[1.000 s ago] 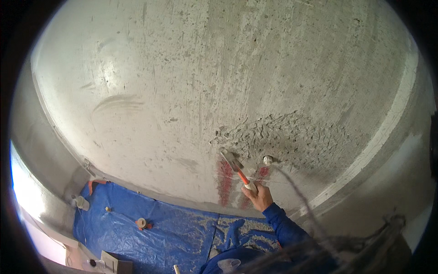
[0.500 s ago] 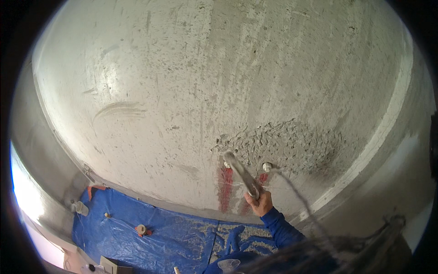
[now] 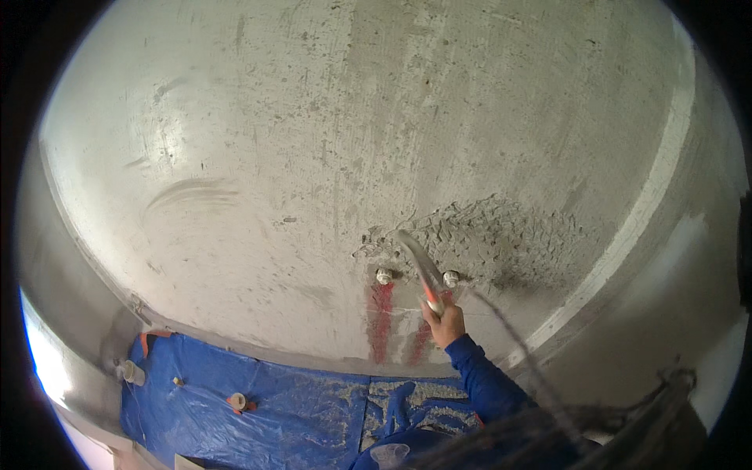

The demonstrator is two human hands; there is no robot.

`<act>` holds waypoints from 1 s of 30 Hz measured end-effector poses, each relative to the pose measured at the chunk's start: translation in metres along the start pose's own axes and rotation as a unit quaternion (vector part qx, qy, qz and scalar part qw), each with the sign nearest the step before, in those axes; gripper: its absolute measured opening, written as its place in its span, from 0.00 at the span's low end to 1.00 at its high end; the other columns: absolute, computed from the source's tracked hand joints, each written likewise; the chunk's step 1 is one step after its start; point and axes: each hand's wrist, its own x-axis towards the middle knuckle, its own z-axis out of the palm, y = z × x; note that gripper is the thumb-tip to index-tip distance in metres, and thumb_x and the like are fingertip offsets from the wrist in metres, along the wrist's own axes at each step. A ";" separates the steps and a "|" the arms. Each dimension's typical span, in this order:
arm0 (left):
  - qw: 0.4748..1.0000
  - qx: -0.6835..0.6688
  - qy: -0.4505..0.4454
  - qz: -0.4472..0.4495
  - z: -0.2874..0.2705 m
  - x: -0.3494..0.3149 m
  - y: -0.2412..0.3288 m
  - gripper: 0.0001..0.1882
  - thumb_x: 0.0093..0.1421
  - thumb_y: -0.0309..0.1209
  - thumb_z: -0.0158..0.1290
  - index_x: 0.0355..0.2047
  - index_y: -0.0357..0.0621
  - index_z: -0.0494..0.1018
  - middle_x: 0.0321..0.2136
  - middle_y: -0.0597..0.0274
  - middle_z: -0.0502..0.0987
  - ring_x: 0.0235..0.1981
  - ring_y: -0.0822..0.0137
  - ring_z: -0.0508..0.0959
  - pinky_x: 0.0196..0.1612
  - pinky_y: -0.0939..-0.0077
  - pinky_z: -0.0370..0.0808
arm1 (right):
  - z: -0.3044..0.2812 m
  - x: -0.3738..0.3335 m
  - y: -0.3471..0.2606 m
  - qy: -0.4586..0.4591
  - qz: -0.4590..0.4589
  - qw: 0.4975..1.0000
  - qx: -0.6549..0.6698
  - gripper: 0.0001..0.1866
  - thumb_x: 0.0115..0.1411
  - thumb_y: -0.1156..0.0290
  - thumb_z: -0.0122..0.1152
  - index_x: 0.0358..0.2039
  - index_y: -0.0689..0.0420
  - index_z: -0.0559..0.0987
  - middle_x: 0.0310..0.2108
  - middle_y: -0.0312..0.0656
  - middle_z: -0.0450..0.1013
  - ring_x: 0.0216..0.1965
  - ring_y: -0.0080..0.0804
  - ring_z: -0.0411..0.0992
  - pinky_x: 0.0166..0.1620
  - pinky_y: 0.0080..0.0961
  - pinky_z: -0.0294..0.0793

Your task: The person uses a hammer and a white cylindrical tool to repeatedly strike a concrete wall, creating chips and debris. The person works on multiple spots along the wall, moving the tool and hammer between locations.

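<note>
My right hand [image 3: 444,323], in a blue sleeve [image 3: 486,372], is closed round the lower end of a hammer [image 3: 419,262]. Its orange and pale handle shows just above my fingers, and its upper part is smeared by motion. The hammer's top lies in front of the left part of a rough, chipped band in the grey wall [image 3: 282,149]. Below that band, two whitish capped pipe ends stick out, a left one [image 3: 384,276] and a right one [image 3: 450,278] close beside the hammer. Red streaks [image 3: 380,321] run down beneath them. My left hand is out of view.
A blue plastic sheet [image 3: 305,399] covers the floor along the wall's foot, strewn with grey chips at its right. On it stand a small roll-like thing [image 3: 237,403] and a white cup [image 3: 133,373]. Dark blurred strands [image 3: 627,431] cross the lower right.
My right hand has moved up a little with the hammer, whose top has shifted from the left pipe end onto the chipped band. The whole view has shifted slightly.
</note>
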 end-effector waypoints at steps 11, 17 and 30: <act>1.000 0.006 -0.015 0.003 -0.012 0.004 -0.002 0.28 0.60 0.57 0.58 0.39 0.41 0.77 0.29 0.47 0.78 0.30 0.48 0.78 0.33 0.55 0.74 | 0.000 0.008 -0.014 0.033 -0.033 0.999 0.005 0.29 0.62 0.42 0.65 0.38 0.61 0.78 0.23 0.50 0.78 0.25 0.47 0.81 0.29 0.38 0.77; 1.000 0.004 -0.022 0.007 -0.022 0.004 -0.006 0.28 0.59 0.56 0.58 0.39 0.40 0.77 0.30 0.46 0.78 0.30 0.48 0.79 0.33 0.54 0.74 | -0.005 -0.004 -0.023 -0.028 0.068 0.996 0.059 0.29 0.64 0.43 0.63 0.37 0.63 0.79 0.24 0.52 0.78 0.23 0.45 0.79 0.27 0.38 0.76; 0.996 0.063 -0.025 0.055 -0.073 0.005 -0.022 0.28 0.59 0.56 0.59 0.40 0.40 0.77 0.32 0.44 0.79 0.32 0.46 0.80 0.35 0.53 0.75 | 0.018 -0.094 0.004 -0.137 0.151 0.979 -0.017 0.28 0.59 0.43 0.66 0.39 0.59 0.80 0.27 0.52 0.80 0.31 0.49 0.80 0.35 0.43 0.77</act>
